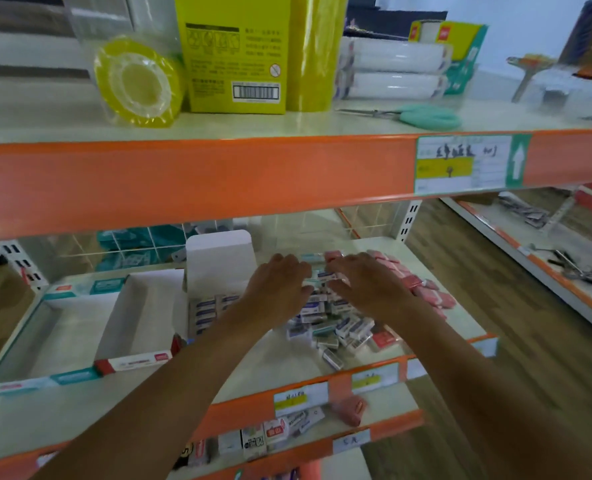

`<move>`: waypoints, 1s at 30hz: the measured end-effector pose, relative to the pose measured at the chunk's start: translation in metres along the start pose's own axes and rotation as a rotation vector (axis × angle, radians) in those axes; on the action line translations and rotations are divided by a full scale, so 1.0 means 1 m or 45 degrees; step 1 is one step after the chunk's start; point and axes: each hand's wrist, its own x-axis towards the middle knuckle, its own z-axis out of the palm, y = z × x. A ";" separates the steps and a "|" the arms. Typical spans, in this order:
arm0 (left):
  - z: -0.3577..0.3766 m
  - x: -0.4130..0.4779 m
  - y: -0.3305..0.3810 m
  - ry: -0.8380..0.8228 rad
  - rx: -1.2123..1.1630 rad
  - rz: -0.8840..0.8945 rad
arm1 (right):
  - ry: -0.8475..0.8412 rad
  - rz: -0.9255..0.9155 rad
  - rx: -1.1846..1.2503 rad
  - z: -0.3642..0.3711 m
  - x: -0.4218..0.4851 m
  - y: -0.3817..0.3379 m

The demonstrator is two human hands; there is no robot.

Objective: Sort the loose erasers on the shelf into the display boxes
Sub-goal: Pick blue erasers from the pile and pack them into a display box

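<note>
A heap of loose erasers [343, 329] in white and blue sleeves lies on the middle shelf [273, 362], with pink erasers [422, 284] along its right side. My left hand [277, 289] and my right hand [367, 282] reach side by side over the far part of the heap, palms down, fingers spread on the erasers. Whether either hand holds one is hidden. Left of the heap stands a white display box [215, 271] with its lid flap up and a row of erasers inside. Further left sits a larger empty display box [80, 299] with teal edges.
The orange upper shelf edge [197, 181] hangs close above the hands. On top of it stand yellow tape rolls [138, 81], a yellow carton [239, 53] and teal scissors [422, 116]. More erasers [280, 431] lie on the shelf below. Another rack [543, 258] stands at right.
</note>
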 end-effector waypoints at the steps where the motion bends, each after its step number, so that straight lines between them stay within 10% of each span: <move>1: 0.002 0.002 0.004 0.004 -0.005 0.015 | 0.001 0.007 -0.021 0.000 -0.002 0.005; 30: 0.022 0.012 0.018 -0.071 -0.088 0.164 | -0.029 -0.246 -0.121 0.006 -0.003 0.024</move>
